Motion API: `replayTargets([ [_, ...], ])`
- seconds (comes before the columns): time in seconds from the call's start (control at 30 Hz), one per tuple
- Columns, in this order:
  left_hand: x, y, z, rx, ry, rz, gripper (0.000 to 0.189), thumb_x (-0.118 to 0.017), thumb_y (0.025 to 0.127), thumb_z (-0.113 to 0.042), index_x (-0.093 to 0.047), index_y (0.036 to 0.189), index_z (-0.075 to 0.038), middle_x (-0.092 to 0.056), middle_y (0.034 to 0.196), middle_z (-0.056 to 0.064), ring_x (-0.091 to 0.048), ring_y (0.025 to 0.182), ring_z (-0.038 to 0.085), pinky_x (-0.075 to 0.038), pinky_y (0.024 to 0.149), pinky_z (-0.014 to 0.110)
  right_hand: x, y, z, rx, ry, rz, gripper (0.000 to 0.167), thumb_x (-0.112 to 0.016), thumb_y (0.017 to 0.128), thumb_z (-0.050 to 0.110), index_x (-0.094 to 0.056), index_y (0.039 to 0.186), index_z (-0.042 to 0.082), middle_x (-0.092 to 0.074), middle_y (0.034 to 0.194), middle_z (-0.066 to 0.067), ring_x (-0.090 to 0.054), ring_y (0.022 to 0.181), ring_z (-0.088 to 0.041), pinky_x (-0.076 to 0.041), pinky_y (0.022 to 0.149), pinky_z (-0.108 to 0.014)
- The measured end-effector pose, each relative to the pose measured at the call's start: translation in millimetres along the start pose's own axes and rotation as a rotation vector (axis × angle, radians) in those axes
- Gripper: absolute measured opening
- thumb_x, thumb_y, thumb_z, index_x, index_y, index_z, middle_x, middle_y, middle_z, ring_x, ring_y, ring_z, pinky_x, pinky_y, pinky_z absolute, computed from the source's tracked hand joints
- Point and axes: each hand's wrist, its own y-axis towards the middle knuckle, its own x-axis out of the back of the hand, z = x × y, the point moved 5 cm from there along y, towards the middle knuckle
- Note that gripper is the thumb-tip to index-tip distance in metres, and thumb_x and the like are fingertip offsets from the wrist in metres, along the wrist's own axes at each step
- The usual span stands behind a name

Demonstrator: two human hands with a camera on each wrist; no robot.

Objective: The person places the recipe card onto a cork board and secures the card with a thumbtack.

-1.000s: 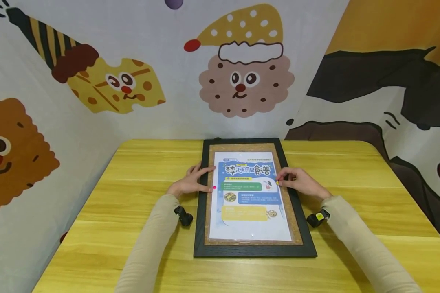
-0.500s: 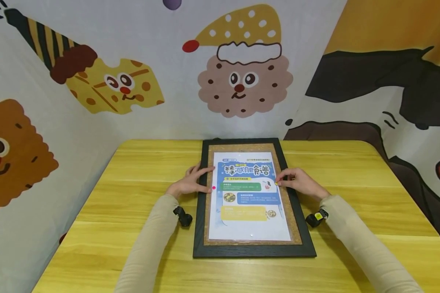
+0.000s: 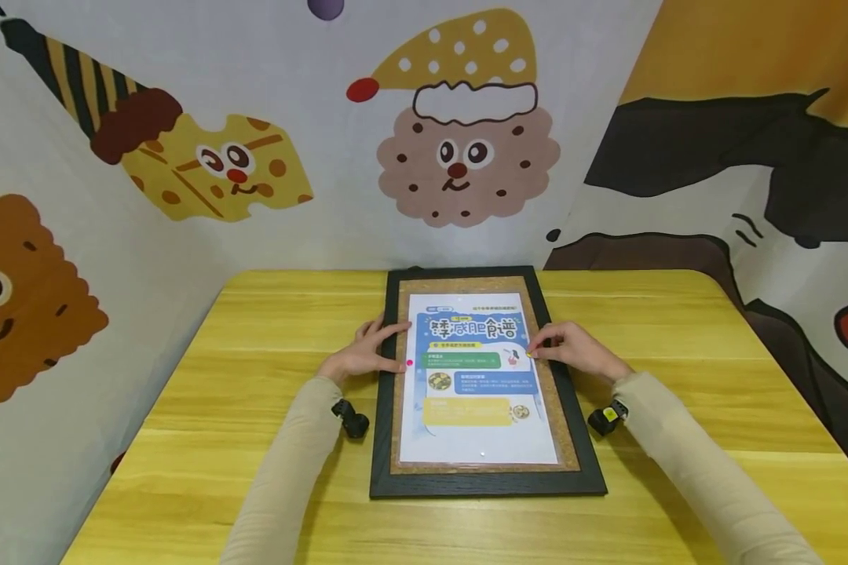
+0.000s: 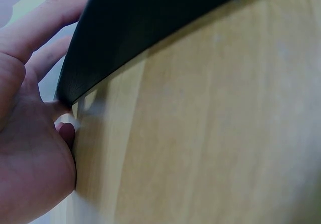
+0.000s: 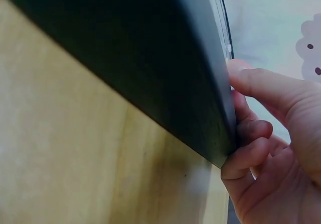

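A black-framed corkboard lies on the table with a printed sheet over its cork. At the board's right side, my right hand pinches a small yellow pushpin at the sheet's right edge. Seen from the right wrist, the lower fingers curl against the frame's side. My left hand rests across the left frame edge, thumb and forefinger spread toward the sheet. A pink pushpin sits by that thumb. The left wrist view shows the palm beside the frame, its fingertips partly hidden.
The board lies on a yellow wood-grain table, its far end near a cloth backdrop printed with cartoon food. Small clear pins show near the sheet's bottom. Each wrist wears a black camera.
Both hands keep their places on the board, the right still pinching the yellow pushpin. The whole head view has shifted slightly, so everything appears a little farther left.
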Motion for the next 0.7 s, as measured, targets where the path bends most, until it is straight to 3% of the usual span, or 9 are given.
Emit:
replayTargets([
  [0.33,0.9,0.0,2.2,-0.008,0.016,-0.009,0.085,-0.078,0.081,-0.034,-0.031,0.152,-0.032,0.01,0.16,0.013,0.013,0.142,0.038,-0.01,0.102,0.072,-1,4.2,5,-0.012,-0.044,0.012,0.006,-0.072,0.087,0.007,-0.076,0.09,0.01,-0.067,0.096,-0.005,-0.052,0.082,-0.024,-0.044,0.068,-0.029],
  [0.7,-1.0,0.9,0.6,-0.017,0.007,-0.001,0.086,-0.078,0.081,-0.035,-0.031,0.152,-0.032,0.01,0.16,0.014,0.013,0.142,0.038,-0.011,0.102,0.072,-2,3.7,17,-0.005,-0.07,0.036,0.007,-0.071,0.087,0.005,-0.072,0.087,-0.002,-0.066,0.094,-0.008,-0.053,0.082,-0.023,-0.046,0.069,-0.029],
])
